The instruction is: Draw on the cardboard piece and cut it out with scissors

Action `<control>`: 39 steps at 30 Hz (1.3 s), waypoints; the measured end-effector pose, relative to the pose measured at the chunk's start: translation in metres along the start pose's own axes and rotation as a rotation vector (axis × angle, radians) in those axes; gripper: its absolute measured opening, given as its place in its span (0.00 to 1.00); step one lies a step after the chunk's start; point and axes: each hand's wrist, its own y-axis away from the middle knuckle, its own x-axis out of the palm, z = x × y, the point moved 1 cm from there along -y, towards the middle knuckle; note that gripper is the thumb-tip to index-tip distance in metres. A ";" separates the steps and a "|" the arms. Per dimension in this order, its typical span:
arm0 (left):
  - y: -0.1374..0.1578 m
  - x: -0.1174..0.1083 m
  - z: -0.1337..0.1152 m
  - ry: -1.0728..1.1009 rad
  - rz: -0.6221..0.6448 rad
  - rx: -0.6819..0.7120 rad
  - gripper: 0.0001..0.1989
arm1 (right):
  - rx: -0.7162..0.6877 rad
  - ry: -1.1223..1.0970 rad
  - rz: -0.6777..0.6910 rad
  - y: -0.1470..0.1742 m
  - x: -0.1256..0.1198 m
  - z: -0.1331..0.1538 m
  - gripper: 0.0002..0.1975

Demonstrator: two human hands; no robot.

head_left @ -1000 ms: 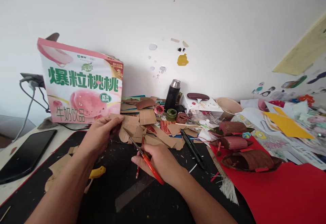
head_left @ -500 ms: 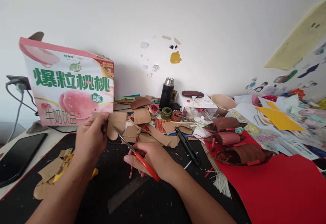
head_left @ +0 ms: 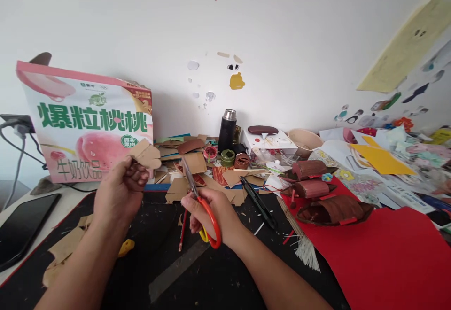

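Between the thumb and fingers of my left hand is a small brown cardboard piece with a rounded, notched end, raised before the pink box. My right hand grips scissors by their red and yellow handles. The blades look nearly closed, point up and away, and are apart from the cardboard. Below my right hand a red pencil lies on the black mat. A strip of clear tape is on the mat too.
Cardboard scraps pile up at the back, near a black thermos and small paint jars. A box cutter lies right of centre. Brown model boats rest on red paper. A phone is at left.
The cardboard piece has turned in my left hand and come away from the scissors. The scissors have swung from pointing left to pointing upward.
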 end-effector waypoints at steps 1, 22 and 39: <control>0.006 0.004 0.002 0.027 0.009 -0.038 0.11 | 0.003 -0.031 -0.033 -0.002 0.000 0.000 0.32; 0.045 0.022 0.006 -0.379 0.517 -0.240 0.18 | -0.122 -0.110 -0.150 -0.008 -0.011 0.011 0.26; 0.029 0.018 0.004 -0.077 0.116 -0.087 0.16 | -0.001 -0.151 0.177 -0.002 0.000 0.002 0.47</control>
